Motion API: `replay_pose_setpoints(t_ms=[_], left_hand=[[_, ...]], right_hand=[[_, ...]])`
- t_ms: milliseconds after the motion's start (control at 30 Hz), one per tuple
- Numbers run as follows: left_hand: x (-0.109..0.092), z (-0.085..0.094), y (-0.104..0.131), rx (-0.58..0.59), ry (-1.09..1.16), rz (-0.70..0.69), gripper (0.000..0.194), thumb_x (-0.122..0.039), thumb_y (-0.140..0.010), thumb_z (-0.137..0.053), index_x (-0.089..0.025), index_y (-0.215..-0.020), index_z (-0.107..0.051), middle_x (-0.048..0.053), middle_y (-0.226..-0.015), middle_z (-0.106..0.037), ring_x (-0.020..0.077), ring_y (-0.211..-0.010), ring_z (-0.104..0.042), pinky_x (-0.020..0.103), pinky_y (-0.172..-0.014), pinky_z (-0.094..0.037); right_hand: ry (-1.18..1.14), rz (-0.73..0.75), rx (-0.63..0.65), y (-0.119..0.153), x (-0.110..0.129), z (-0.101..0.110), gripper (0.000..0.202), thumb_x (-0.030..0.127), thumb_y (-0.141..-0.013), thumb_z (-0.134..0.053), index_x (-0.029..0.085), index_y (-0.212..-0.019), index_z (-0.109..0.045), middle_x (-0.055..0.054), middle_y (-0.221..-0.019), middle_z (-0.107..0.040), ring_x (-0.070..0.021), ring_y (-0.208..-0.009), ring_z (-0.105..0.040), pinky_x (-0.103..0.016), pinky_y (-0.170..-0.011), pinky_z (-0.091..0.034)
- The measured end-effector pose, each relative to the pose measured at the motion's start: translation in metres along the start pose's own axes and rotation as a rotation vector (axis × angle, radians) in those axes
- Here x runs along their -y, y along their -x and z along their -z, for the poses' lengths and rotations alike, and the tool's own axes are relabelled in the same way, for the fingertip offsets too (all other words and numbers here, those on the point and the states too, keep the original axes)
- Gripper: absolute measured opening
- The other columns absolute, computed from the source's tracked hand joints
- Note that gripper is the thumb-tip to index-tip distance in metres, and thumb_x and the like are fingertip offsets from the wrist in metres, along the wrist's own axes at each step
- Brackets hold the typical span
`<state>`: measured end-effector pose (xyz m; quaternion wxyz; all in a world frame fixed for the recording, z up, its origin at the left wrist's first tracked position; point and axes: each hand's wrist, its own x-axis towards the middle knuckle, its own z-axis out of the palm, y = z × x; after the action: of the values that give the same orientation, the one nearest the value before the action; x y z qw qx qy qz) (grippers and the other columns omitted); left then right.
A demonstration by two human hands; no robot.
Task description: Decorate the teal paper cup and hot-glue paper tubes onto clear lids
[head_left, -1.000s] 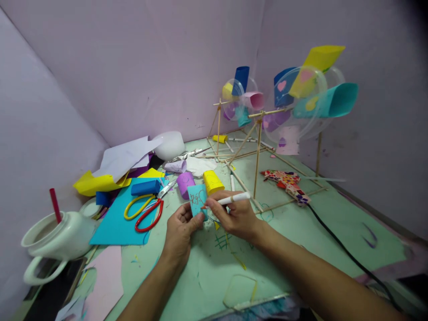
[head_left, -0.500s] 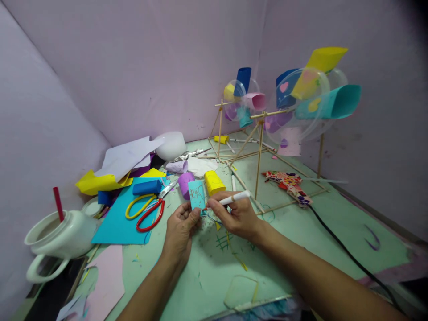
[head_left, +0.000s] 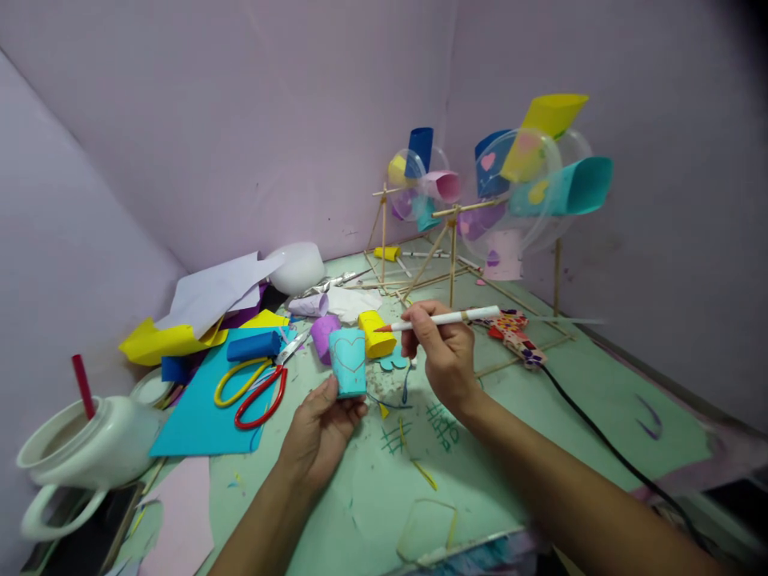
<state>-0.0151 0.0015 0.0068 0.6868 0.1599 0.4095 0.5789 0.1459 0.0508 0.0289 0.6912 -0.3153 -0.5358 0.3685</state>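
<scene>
Between the thumb and fingers of my left hand [head_left: 321, 428] is a light blue paper cup [head_left: 349, 364] with a heart outline drawn on its side. My right hand [head_left: 441, 352] grips a white marker [head_left: 459, 317], its reddish tip pointing left, apart from the cup and in front of a yellow paper cup [head_left: 377, 333]. A purple paper cup [head_left: 324, 336] stands just behind the light blue one. Left of my left hand, scissors [head_left: 264, 384] with one yellow and one red handle lie beside a blue paper roll [head_left: 254, 346] on a blue sheet [head_left: 198, 416].
Stick frames [head_left: 451, 256] carrying clear discs with colored paper cups stand at the back right. A patterned glue gun [head_left: 516, 336] trails a black cord. At left are a white teapot-like pot [head_left: 114, 440] and stacked paper [head_left: 210, 292].
My right hand has lifted the marker away from the light blue cup, up and to the right. The cup has turned, and a heart outline now faces me instead of written marks.
</scene>
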Motion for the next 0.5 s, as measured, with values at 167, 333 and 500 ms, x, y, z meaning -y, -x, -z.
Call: replay_pose_setpoints(t_ms=[167, 333, 500], left_hand=[[0.0012, 0.0003, 0.0015, 0.051, -0.041, 0.009, 0.014, -0.021, -0.068, -0.073, -0.009, -0.075, -0.069, 0.009, -0.072, -0.066, 0.0173, -0.067, -0.060, 0.029, -0.060, -0.051], [0.0053, -0.0020, 0.0022, 0.133, -0.147, -0.049, 0.023, -0.028, -0.062, -0.078, -0.012, -0.077, -0.071, 0.008, -0.079, -0.066, 0.0174, -0.075, -0.058, 0.030, -0.069, -0.050], [0.0074, -0.0026, 0.0022, 0.160, -0.218, -0.082, 0.022, -0.031, -0.064, -0.078, -0.013, -0.075, -0.071, 0.007, -0.082, -0.067, 0.0192, -0.081, -0.058, 0.032, -0.080, -0.047]], right_hand=[[0.092, 0.034, 0.051, -0.0031, -0.0038, 0.0040, 0.025, 0.036, -0.090, -0.051, 0.019, -0.073, -0.056, 0.004, -0.052, -0.050, -0.0097, -0.045, -0.047, -0.022, -0.044, -0.039], [0.194, 0.133, 0.162, 0.0021, -0.0080, 0.0030, 0.019, 0.031, -0.090, -0.049, 0.020, -0.077, -0.057, 0.003, -0.057, -0.053, -0.0105, -0.048, -0.050, -0.023, -0.047, -0.041], [0.240, 0.167, 0.164, 0.0029, -0.0075, 0.0014, 0.018, 0.028, -0.090, -0.049, 0.019, -0.076, -0.057, 0.002, -0.058, -0.053, -0.0109, -0.050, -0.052, -0.023, -0.049, -0.043]])
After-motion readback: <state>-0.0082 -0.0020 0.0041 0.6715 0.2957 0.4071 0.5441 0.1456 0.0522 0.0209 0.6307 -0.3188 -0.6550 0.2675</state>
